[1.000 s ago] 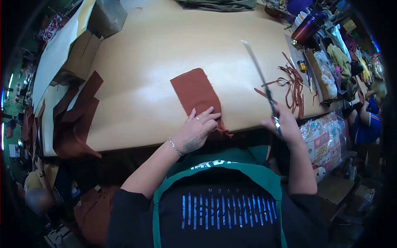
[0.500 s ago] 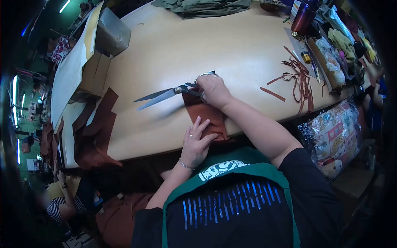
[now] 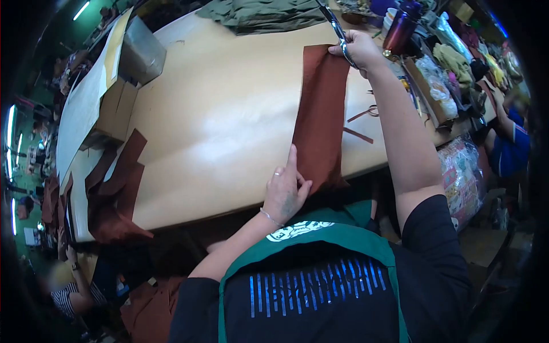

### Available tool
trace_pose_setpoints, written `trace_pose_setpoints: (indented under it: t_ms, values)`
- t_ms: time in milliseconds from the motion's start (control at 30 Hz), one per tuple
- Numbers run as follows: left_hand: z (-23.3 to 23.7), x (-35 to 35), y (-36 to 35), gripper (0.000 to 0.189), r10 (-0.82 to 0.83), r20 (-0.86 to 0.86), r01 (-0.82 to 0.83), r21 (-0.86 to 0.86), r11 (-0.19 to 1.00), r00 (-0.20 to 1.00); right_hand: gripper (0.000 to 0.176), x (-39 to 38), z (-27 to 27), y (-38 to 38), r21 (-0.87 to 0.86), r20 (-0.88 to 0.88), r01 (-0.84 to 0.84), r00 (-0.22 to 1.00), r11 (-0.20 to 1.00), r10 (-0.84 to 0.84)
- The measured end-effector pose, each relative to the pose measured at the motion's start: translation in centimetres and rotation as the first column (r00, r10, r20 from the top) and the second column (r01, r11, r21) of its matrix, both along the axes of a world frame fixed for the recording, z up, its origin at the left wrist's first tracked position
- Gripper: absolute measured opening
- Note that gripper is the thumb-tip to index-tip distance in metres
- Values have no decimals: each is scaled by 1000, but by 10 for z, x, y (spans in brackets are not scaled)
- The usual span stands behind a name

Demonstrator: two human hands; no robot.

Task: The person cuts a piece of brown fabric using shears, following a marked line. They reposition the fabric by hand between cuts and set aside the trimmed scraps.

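Note:
A long strip of rust-brown fabric (image 3: 321, 114) lies stretched over the table from its front edge toward the back. At its near end, my left hand (image 3: 283, 191) rests on the strip's left edge, index finger stretched along it and thumb out to the side. My right hand (image 3: 365, 52) is at the far end, closed around the handles of a pair of scissors (image 3: 341, 40). The blades point up and away toward the back. Thumb and fingertips of that hand also touch the fabric's far right corner.
Thin brown offcuts (image 3: 358, 135) lie right of the strip. More brown fabric (image 3: 117, 197) hangs over the table's left front edge, near a cardboard box (image 3: 111, 114). Green cloth (image 3: 257, 16) lies at the back, a dark bottle (image 3: 402, 26) at back right. Other people sit on both sides.
My right hand has moved up and right with the scissors, drawing the folded fabric out into a long strip. My left hand stays near the front edge, its index finger now extended.

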State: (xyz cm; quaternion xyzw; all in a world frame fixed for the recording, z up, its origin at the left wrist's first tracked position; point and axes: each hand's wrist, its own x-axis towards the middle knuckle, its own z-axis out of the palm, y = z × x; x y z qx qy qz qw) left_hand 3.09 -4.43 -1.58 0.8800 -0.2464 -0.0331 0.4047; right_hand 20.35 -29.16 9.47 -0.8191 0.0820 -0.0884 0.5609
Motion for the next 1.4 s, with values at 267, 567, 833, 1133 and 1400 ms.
trace_pose_setpoints:
  t_ms: [267, 567, 833, 1133, 1400]
  values:
    - [12, -8, 18, 42, 147, 218, -199, 240, 950, 965, 22, 3, -2, -51, -198, 17, 162, 987, 967, -162]
    - [-1, -6, 27, 15, 33, -443, -236, -411, 881, 896, 20, 0, -12, -68, -123, 74, 258, 965, 958, -250]
    - [148, 128, 173, 25, 137, -44, -116, 313, 943, 990, 27, -56, -81, 1, 615, 30, 191, 964, 765, -265]
    - [43, 110, 112, 55, 304, 290, -420, 634, 650, 908, 25, -84, -117, 17, 120, 162, 285, 940, 951, -301]
    - [12, 79, 113, 71, 469, 129, -431, 655, 621, 874, 26, -163, -72, 31, -403, -136, 36, 986, 914, -99]
